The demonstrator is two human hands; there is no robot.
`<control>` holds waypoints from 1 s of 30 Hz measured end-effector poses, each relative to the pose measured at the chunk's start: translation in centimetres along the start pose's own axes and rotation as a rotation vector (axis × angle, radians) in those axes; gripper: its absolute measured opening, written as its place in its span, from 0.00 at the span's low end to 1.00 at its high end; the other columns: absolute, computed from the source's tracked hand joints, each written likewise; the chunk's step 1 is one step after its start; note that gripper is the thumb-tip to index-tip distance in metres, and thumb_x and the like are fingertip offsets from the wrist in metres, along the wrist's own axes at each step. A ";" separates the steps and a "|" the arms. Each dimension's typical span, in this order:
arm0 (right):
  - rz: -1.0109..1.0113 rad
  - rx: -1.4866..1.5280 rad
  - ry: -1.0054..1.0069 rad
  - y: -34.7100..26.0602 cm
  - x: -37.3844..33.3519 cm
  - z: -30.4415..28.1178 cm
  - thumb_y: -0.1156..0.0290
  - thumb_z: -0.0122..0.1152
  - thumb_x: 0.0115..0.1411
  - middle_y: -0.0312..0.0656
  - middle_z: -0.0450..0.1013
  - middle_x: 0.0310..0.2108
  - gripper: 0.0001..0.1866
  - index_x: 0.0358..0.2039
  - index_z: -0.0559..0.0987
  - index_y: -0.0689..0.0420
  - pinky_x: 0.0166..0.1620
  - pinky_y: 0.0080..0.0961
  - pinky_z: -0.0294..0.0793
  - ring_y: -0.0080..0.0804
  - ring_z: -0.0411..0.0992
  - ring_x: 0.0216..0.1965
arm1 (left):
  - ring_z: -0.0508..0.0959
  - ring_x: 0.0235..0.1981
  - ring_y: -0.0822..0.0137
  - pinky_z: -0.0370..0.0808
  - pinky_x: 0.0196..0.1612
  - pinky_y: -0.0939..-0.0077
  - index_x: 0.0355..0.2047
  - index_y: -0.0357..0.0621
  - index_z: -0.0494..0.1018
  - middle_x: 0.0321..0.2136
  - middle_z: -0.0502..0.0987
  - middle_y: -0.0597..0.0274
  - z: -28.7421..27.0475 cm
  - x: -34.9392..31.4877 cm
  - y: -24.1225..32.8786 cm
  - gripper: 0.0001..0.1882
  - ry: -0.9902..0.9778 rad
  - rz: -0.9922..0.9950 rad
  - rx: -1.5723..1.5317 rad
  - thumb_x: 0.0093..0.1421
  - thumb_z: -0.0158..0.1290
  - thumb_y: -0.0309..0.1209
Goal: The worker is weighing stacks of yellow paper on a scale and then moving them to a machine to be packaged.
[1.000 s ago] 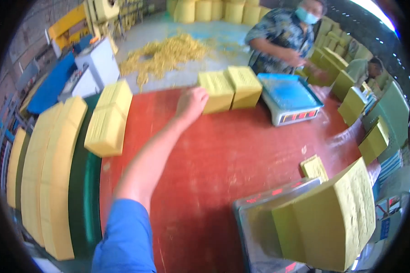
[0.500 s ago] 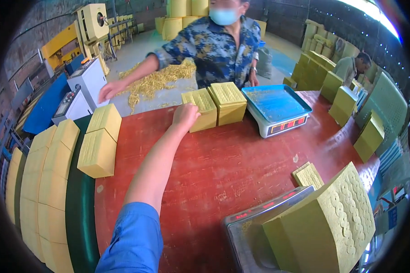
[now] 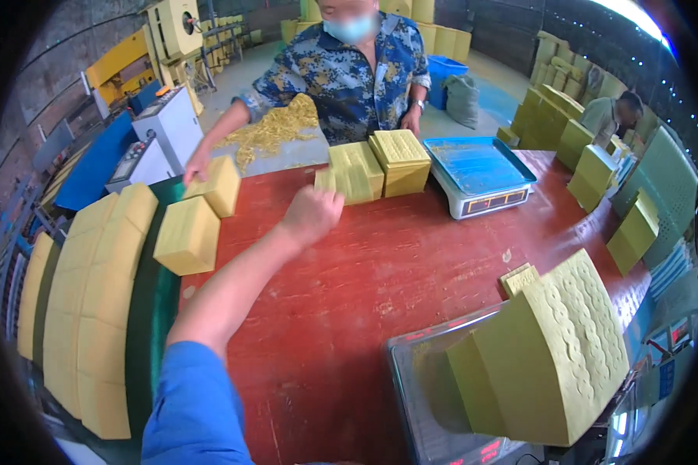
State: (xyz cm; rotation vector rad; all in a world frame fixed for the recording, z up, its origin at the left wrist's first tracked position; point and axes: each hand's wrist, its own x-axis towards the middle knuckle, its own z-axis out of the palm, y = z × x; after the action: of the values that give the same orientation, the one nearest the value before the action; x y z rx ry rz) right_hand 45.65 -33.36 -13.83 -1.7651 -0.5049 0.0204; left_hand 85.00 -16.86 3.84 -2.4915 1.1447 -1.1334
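Note:
My left hand [image 3: 314, 215], at the end of a blue sleeve, reaches over the red table with its fingers curled. At its fingertips is a thin bundle of yellow sheets [image 3: 341, 183], smeared by motion, in front of a yellow paper stack [image 3: 368, 172]. A second stack [image 3: 403, 172] with an embossed top stands beside that one, to the right. At the lower right, a large yellow stack [image 3: 535, 356] with a chain-like embossed pattern rests tilted on a grey scale [image 3: 423, 387]. My right hand is out of the picture.
Across the table [image 3: 349, 271], a masked co-worker's hand [image 3: 198, 164] touches a yellow block [image 3: 217, 186]; another block [image 3: 186, 236] sits nearer. A blue-trayed scale [image 3: 481, 167] stands at the far edge. Rows of blocks [image 3: 97, 310] line the left, beside a green strip [image 3: 143, 333].
My left hand has drawn back slightly from the far stack, with thin sheets at its fingers. The co-worker's hand has come down onto the rear left block, which now stands farther from its neighbour.

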 end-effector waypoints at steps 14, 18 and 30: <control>0.435 0.326 -0.136 -9.3 -9.4 -3.4 0.57 0.44 0.72 0.55 0.73 0.49 0.26 0.53 0.71 0.71 0.54 0.33 0.70 0.38 0.72 0.51 | 0.81 0.37 0.56 0.80 0.40 0.65 0.32 0.37 0.75 0.36 0.78 0.50 -38.1 -24.6 37.3 0.10 -0.370 -0.551 -0.325 0.47 0.57 0.25; 0.567 0.591 -0.291 -11.0 -12.0 -4.8 0.64 0.58 0.63 0.47 0.77 0.42 0.23 0.53 0.71 0.68 0.47 0.31 0.74 0.32 0.74 0.44 | 0.78 0.46 0.54 0.74 0.52 0.61 0.43 0.37 0.74 0.45 0.76 0.50 -39.9 -25.1 45.8 0.20 -0.383 -0.711 -0.310 0.48 0.60 0.27; 0.407 0.378 -0.492 -12.3 -19.2 -12.3 0.67 0.61 0.59 0.56 0.77 0.40 0.22 0.49 0.72 0.67 0.47 0.36 0.74 0.42 0.77 0.43 | 0.78 0.38 0.69 0.74 0.42 0.76 0.48 0.33 0.73 0.40 0.79 0.59 -42.5 -22.1 53.0 0.15 0.290 -2.209 -1.557 0.68 0.46 0.31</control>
State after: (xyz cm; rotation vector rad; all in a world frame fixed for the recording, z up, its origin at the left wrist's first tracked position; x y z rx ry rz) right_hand 27.72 -49.29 -4.04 -1.4538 -0.4453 0.8012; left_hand 15.38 -31.43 -2.48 1.0545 0.7778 0.0456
